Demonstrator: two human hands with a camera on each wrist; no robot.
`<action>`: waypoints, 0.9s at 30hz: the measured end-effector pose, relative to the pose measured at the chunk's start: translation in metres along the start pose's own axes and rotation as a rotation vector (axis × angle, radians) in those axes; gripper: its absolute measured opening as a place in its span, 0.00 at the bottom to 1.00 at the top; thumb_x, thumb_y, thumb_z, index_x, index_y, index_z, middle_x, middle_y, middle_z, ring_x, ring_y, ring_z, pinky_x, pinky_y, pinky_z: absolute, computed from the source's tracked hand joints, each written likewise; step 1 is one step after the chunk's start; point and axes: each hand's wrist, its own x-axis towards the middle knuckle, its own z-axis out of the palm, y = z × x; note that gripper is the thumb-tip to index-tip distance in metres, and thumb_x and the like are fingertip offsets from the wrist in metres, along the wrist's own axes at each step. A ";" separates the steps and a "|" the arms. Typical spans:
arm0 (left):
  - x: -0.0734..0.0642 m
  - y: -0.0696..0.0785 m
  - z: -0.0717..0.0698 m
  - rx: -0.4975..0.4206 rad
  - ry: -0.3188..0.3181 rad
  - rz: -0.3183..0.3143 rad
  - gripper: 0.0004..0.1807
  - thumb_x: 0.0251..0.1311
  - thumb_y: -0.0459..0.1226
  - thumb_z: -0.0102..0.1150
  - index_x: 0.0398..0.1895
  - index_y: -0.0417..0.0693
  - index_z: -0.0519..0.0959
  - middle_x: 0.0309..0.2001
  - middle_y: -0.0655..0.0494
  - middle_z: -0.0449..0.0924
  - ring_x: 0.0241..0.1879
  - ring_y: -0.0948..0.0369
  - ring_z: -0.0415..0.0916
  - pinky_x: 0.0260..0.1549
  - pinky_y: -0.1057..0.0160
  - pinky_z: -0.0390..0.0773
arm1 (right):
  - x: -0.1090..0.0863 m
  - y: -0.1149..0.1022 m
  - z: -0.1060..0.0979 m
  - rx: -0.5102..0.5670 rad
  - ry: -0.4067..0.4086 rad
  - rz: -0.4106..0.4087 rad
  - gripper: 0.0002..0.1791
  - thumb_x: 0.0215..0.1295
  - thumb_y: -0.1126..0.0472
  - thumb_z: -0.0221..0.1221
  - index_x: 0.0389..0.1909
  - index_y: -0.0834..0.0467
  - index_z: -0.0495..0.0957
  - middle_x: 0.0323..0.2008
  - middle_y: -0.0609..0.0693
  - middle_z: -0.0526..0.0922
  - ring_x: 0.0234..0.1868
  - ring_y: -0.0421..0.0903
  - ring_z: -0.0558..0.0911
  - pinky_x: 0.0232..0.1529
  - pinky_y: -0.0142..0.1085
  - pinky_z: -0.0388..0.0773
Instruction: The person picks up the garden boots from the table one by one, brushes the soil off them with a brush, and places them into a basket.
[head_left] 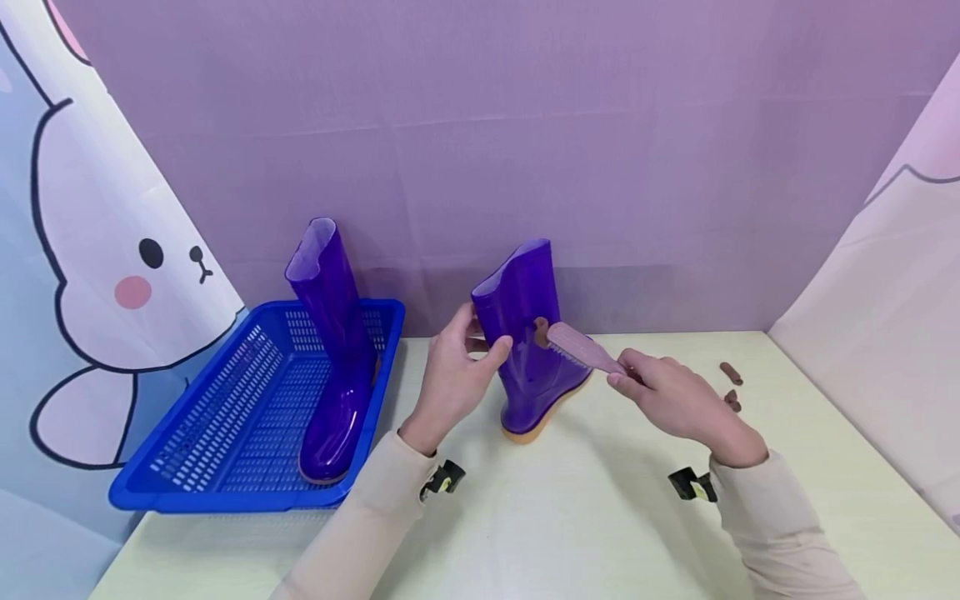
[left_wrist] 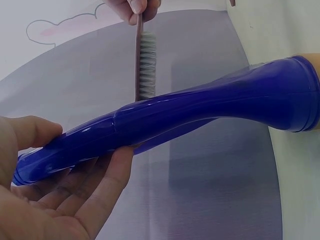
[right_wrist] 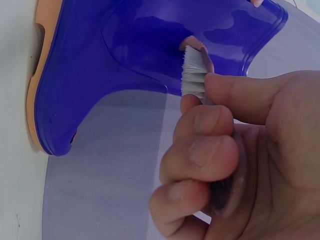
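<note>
A purple rain boot (head_left: pixel 528 367) with a tan sole stands upright on the table, its toe turned to the back right. My left hand (head_left: pixel 457 375) grips the boot's shaft near the top, thumb on one side and fingers on the other, as the left wrist view also shows. In my right hand (head_left: pixel 667 392) is the handle of a pinkish scrub brush (head_left: pixel 581 346) with pale bristles (right_wrist: pixel 193 72). The brush head lies against the shaft, beside a brown clump (head_left: pixel 542 332) stuck on the boot.
A blue plastic basket (head_left: pixel 135 497) sits at the left, with a second purple boot (head_left: pixel 337 417) upright inside it. Brown lumps (head_left: pixel 732 400) lie on the table (head_left: pixel 600 533) at the right. A purple cloth backdrop (head_left: pixel 480 125) rises behind.
</note>
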 end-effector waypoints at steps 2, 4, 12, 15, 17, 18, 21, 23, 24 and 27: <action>0.000 0.000 0.000 0.001 -0.001 -0.001 0.25 0.66 0.39 0.66 0.65 0.50 0.74 0.51 0.50 0.86 0.46 0.54 0.85 0.47 0.55 0.86 | -0.001 0.002 -0.002 -0.002 -0.001 0.007 0.11 0.79 0.52 0.52 0.35 0.52 0.74 0.21 0.43 0.64 0.21 0.41 0.63 0.24 0.34 0.59; 0.000 0.000 0.000 0.003 0.000 0.000 0.25 0.66 0.39 0.66 0.65 0.50 0.74 0.51 0.50 0.86 0.46 0.54 0.85 0.47 0.55 0.86 | -0.001 0.003 -0.004 -0.004 0.000 0.014 0.12 0.79 0.52 0.51 0.36 0.53 0.74 0.20 0.43 0.64 0.21 0.41 0.63 0.23 0.34 0.58; 0.000 -0.001 0.000 0.003 0.009 -0.001 0.25 0.65 0.39 0.66 0.65 0.51 0.74 0.50 0.51 0.86 0.46 0.55 0.85 0.46 0.56 0.86 | -0.001 0.006 -0.007 -0.023 0.019 0.073 0.13 0.79 0.53 0.52 0.34 0.54 0.75 0.20 0.44 0.65 0.21 0.43 0.64 0.23 0.36 0.58; 0.001 -0.001 0.000 0.001 0.012 0.001 0.24 0.65 0.39 0.66 0.64 0.51 0.74 0.50 0.50 0.85 0.45 0.55 0.85 0.46 0.57 0.86 | -0.001 0.007 -0.007 -0.042 0.028 0.095 0.13 0.78 0.52 0.52 0.34 0.54 0.75 0.20 0.44 0.66 0.21 0.43 0.65 0.23 0.37 0.58; 0.001 -0.001 0.000 0.000 0.013 0.000 0.24 0.65 0.39 0.66 0.64 0.51 0.74 0.49 0.50 0.85 0.45 0.55 0.85 0.46 0.57 0.86 | 0.000 0.008 -0.007 -0.049 0.035 0.101 0.13 0.78 0.53 0.52 0.34 0.55 0.75 0.20 0.44 0.66 0.21 0.43 0.66 0.23 0.37 0.58; 0.001 -0.001 0.000 0.000 0.013 0.000 0.24 0.65 0.39 0.66 0.64 0.50 0.74 0.49 0.50 0.85 0.45 0.55 0.85 0.46 0.57 0.86 | 0.000 0.009 -0.008 -0.050 0.038 0.102 0.13 0.78 0.53 0.52 0.33 0.55 0.75 0.20 0.44 0.66 0.21 0.43 0.66 0.23 0.37 0.58; 0.000 -0.001 0.000 0.005 0.013 -0.003 0.25 0.65 0.39 0.66 0.64 0.51 0.74 0.50 0.50 0.86 0.45 0.55 0.85 0.46 0.56 0.86 | 0.000 0.010 -0.009 -0.053 0.049 0.103 0.13 0.78 0.54 0.52 0.33 0.55 0.75 0.20 0.45 0.67 0.21 0.44 0.67 0.23 0.37 0.59; 0.000 -0.001 0.000 0.006 0.013 -0.004 0.24 0.65 0.39 0.66 0.64 0.51 0.74 0.49 0.50 0.86 0.45 0.55 0.85 0.46 0.56 0.86 | -0.001 0.011 -0.011 -0.040 0.046 0.105 0.13 0.78 0.54 0.52 0.34 0.55 0.75 0.19 0.45 0.68 0.22 0.44 0.67 0.23 0.37 0.60; 0.000 -0.001 0.000 0.006 0.013 -0.004 0.24 0.65 0.39 0.66 0.64 0.51 0.74 0.50 0.50 0.86 0.45 0.55 0.85 0.46 0.56 0.86 | -0.001 0.011 -0.012 -0.034 0.041 0.108 0.13 0.78 0.53 0.51 0.34 0.56 0.75 0.19 0.45 0.69 0.21 0.44 0.67 0.23 0.37 0.60; 0.000 -0.001 0.000 0.003 0.013 -0.004 0.25 0.65 0.38 0.66 0.64 0.51 0.74 0.49 0.50 0.86 0.45 0.55 0.85 0.46 0.56 0.86 | -0.003 0.012 -0.017 -0.007 0.028 0.126 0.14 0.79 0.52 0.51 0.35 0.56 0.75 0.19 0.45 0.68 0.21 0.44 0.67 0.22 0.36 0.60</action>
